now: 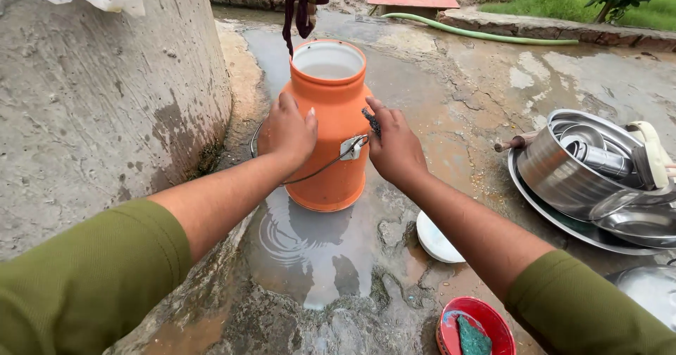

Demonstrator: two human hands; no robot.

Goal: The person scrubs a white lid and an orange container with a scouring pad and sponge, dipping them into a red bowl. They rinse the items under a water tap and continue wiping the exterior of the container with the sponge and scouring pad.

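Outdoors, both hands work on an orange can (331, 144) that stands upright on wet concrete (451, 102), its open white mouth facing up. Left hand (287, 133) lies flat against the can's left shoulder, fingers spread and pressed to the plastic, bracing rather than gripping. Right hand (394, 147) is at the can's right side, fingers curled tight around a dark scrubber (371, 119) that touches the wall just above a white bracket (352, 147). From that bracket a wire handle (320, 170) hangs down and loops under the left wrist. Below the right forearm a white lid (435, 239) lies on the ground beside a puddle (310, 246) that runs out from the can's base. Nearer the right elbow sits a red bowl (475, 327) with a green scouring pad (472, 337) in it. Well off to the right of the right-hand fingers, steel vessels (584, 168) are piled on a steel tray (563, 221). Left of the left-hand fingers rises a concrete wall (98, 102), and beyond the can a green hose (486, 35) crosses the yard.
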